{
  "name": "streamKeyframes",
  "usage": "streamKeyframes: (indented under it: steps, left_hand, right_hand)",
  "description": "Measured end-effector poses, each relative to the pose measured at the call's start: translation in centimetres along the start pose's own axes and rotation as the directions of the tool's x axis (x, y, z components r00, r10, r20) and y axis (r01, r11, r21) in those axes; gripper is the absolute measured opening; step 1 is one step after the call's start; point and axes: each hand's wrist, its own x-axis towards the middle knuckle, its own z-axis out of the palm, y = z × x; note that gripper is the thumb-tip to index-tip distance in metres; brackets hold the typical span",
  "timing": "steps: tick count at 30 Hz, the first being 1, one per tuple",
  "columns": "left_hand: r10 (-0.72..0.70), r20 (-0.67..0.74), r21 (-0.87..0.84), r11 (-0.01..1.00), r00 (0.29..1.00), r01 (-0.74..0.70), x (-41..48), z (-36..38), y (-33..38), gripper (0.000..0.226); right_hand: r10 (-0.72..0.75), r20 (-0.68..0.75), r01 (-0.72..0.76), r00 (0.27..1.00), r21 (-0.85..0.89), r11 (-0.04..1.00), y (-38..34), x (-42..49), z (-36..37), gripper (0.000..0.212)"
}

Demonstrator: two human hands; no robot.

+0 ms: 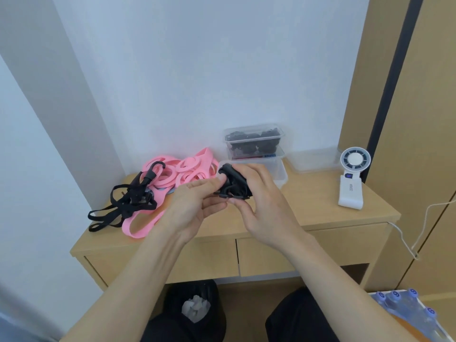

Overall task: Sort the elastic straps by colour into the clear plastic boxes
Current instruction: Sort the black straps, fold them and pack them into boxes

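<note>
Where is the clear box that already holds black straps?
Head view: the black-strap box sits at the back of the desk against the wall, stacked on another clear box, between the pink straps and the white fan.

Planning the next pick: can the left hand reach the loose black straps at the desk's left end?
Probably yes: the black straps lie uncovered just left of the left hand, nothing between. But it and the right hand hold a rolled black strap.

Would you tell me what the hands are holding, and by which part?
A bundled black strap: the right hand curls round the bundle's body, and the left hand pinches its left edge.
</note>
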Motion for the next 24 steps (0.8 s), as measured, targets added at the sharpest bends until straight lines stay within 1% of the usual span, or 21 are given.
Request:
streamKeyframes:
  steps: [3, 5, 7, 9, 10, 11, 13, 14, 16, 18, 21, 24]
  left_hand:
    - [0.092, -0.023, 0.107, 0.990, 0.995, -0.089, 1.7, 0.2, 0.9, 0.032]
    - [0.162, -0.065, 0.184, 0.972, 0.985, -0.148, 2.9, 0.2, 1.2, 0.027]
    - [0.260, -0.122, 0.274, 0.936, 0.958, -0.220, 4.3, 0.1, 1.2, 0.019]
    - [0.364, -0.121, 0.388, 0.874, 0.924, -0.293, 5.9, -0.2, 0.7, 0.010]
    - [0.393, -0.091, 0.451, 0.835, 0.915, -0.314, 6.6, -0.5, 0.2, 0.015]
    - [0.402, -0.041, 0.505, 0.799, 0.915, -0.328, 7.2, -0.7, -0.4, 0.026]
    - [0.376, 0.084, 0.577, 0.737, 0.923, -0.353, 8.0, -1.2, -1.8, 0.050]
    - [0.359, 0.153, 0.591, 0.713, 0.921, -0.376, 8.3, -1.5, -2.5, 0.060]
    - [0.322, 0.244, 0.585, 0.704, 0.915, -0.403, 8.8, -2.1, -3.6, 0.072]
    - [0.327, 0.278, 0.592, 0.682, 0.903, -0.429, 9.0, -2.2, -4.4, 0.074]
    - [0.393, 0.264, 0.605, 0.643, 0.881, -0.469, 9.3, -2.4, -5.6, 0.078]
    - [0.414, 0.217, 0.603, 0.655, 0.884, -0.455, 9.5, -2.4, -5.9, 0.079]
  right_hand:
    - [0.032, -0.002, -0.032, 0.999, 0.014, 0.999, 0.9, 1.8, -0.2, 0.054]
    - [0.069, 0.004, -0.069, 0.998, 0.022, 0.997, 1.6, 2.8, -0.6, 0.053]
    - [0.111, 0.011, -0.111, 0.994, 0.003, 0.994, 2.5, 3.6, -1.0, 0.050]
    - [0.172, 0.030, -0.171, 0.985, -0.044, 0.984, 3.3, 4.3, -1.5, 0.044]
    - [0.212, 0.047, -0.208, 0.976, -0.074, 0.975, 3.6, 4.7, -1.7, 0.039]
    - [0.249, 0.062, -0.242, 0.966, -0.102, 0.965, 3.9, 5.0, -1.8, 0.035]
    - [0.306, 0.068, -0.293, 0.950, -0.151, 0.944, 4.1, 5.5, -1.6, 0.026]
    - [0.321, 0.066, -0.306, 0.945, -0.174, 0.936, 4.2, 5.8, -1.5, 0.026]
    - [0.352, 0.080, -0.327, 0.933, -0.222, 0.918, 4.0, 6.5, -1.0, 0.028]
    - [0.394, 0.111, -0.351, 0.912, -0.281, 0.893, 3.9, 7.1, -0.5, 0.029]
    - [0.455, 0.151, -0.381, 0.878, -0.355, 0.854, 3.8, 7.6, 0.4, 0.027]
    - [0.503, 0.114, -0.420, 0.857, -0.412, 0.809, 3.8, 8.0, 1.1, 0.028]
